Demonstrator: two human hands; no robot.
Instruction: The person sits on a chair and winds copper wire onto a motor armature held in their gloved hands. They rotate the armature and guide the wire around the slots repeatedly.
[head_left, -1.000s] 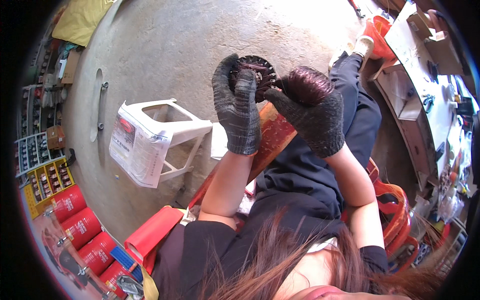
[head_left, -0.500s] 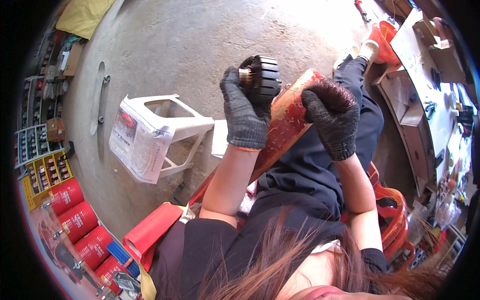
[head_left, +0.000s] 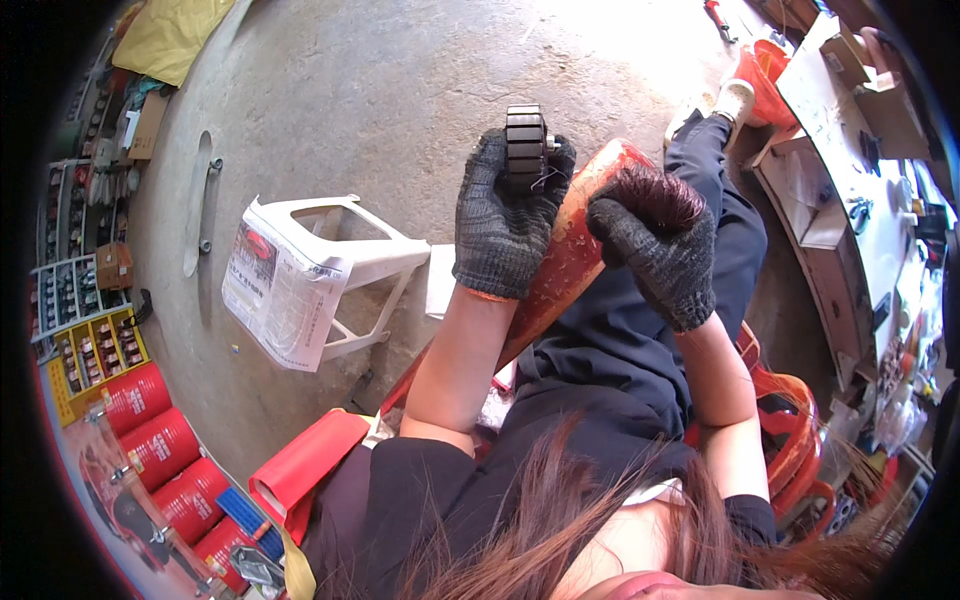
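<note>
Red drums (head_left: 190,497) line the far left, below a yellow compartment rack (head_left: 64,388). Beyond them, the bare concrete floor (head_left: 390,125) carries a white stool (head_left: 372,262) draped with newspaper (head_left: 275,300). The gloved left hand (head_left: 507,230) grips a dark slotted core (head_left: 526,150), held up just beside a scuffed red beam (head_left: 578,235). Across the beam, the gloved right hand (head_left: 662,250) clasps a dark-red wire bundle (head_left: 660,196). Farther right stand an orange bucket (head_left: 757,95) and a cluttered white workbench (head_left: 822,112).
</note>
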